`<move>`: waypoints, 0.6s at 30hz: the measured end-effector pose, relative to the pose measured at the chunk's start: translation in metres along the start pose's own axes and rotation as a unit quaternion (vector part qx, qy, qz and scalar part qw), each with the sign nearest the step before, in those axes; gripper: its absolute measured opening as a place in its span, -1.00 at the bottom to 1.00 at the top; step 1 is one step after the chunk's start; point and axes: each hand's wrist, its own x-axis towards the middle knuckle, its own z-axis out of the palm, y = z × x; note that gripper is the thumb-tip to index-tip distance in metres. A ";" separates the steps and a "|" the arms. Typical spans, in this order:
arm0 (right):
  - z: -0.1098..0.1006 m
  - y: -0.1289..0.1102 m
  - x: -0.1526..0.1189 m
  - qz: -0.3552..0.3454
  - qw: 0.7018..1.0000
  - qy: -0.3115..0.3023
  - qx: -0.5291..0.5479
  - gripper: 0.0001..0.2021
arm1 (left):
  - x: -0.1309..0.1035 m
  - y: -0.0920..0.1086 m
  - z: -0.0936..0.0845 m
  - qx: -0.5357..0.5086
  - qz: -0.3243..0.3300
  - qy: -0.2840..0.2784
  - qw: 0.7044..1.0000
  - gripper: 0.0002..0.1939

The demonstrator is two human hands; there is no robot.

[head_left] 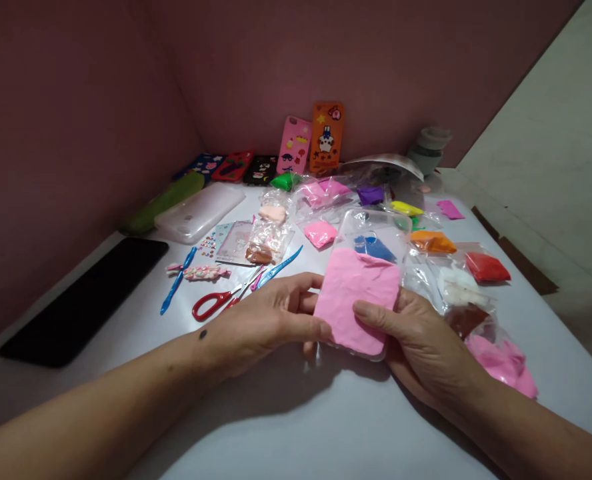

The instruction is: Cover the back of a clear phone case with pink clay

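Between my two hands is a clear phone case [343,230], tilted up above the white table. A flat sheet of pink clay [351,293] covers its lower part, while the upper end with the camera hole stays see-through. My left hand [281,313] grips the left edge, thumb on the clay near the lower corner and fingers behind. On the right side, my right hand [416,327] holds the case with its thumb pressed on the clay's face; its other fingers are hidden beneath. A blue clay packet [373,247] shows through or just behind the clear end.
Red-handled scissors [211,305] and blue modelling tools [179,283] lie left of my hands. Bagged clay, including orange [433,241], red [487,267] and pink [503,363], spreads along the right. Decorated cases [327,137] lean on the back wall. A black phone-like slab [86,300] lies far left.
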 end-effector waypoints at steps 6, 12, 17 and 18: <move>-0.002 0.002 0.000 0.010 1.000 -0.012 -0.009 -0.77 | 0.002 -0.004 0.008 0.039 0.016 0.043 0.998 -0.61; -0.001 0.002 -0.002 0.022 0.999 -0.020 -0.027 -0.77 | -0.001 -0.011 0.008 0.026 0.043 0.050 0.998 -0.55; -0.001 0.002 -0.001 0.026 0.998 -0.032 -0.040 -0.78 | 0.000 -0.010 0.006 0.089 0.070 0.075 0.991 -0.72; -0.001 0.003 -0.001 0.027 0.998 -0.031 -0.046 -0.78 | 0.000 -0.009 0.006 0.095 0.078 0.075 0.990 -0.76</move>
